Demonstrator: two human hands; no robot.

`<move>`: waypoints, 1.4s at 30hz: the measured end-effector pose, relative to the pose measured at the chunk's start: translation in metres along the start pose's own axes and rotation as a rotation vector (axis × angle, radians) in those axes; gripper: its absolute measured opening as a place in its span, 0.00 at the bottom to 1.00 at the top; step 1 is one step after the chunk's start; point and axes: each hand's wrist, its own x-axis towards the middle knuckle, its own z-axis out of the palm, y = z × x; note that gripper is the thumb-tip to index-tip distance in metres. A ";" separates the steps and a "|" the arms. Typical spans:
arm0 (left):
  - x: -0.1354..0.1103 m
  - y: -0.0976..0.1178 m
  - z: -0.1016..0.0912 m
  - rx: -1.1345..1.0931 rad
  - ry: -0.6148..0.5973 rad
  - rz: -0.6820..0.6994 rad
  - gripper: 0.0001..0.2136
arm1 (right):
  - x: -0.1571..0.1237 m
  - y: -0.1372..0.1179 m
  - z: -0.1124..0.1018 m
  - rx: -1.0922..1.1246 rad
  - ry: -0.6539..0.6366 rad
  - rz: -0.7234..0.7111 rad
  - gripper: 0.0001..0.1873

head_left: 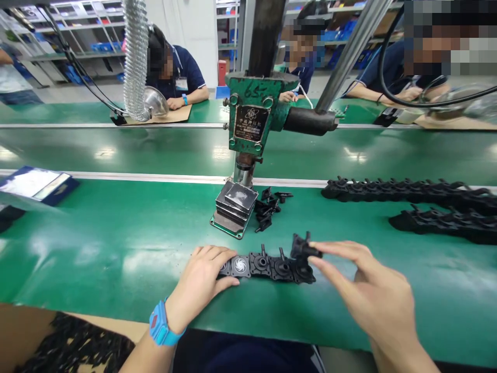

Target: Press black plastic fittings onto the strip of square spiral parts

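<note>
Pinching a black spouted cap (302, 247) by the right end of a row of black pump parts (282, 267), the right hand (375, 285) seems to be lining it up, which calls for gentle care. The left hand (205, 270) (with a blue wristband (161, 325)) hugs the row's left end on the green counter (116, 248).

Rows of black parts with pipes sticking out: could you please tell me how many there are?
3: a short row, partly covered by the left hand; a back row at right; a front row just nearer. Both run out of view.
</note>
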 end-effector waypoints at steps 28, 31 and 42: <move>0.007 -0.002 0.001 -0.073 0.010 0.015 0.36 | -0.006 -0.047 0.079 0.123 -0.372 -0.426 0.07; 0.009 -0.001 -0.001 -0.066 -0.006 0.034 0.27 | -0.007 -0.052 0.077 0.079 -0.391 -0.413 0.08; 0.009 0.010 -0.006 0.036 0.017 0.032 0.22 | 0.077 0.041 0.057 -0.229 -0.446 -0.434 0.13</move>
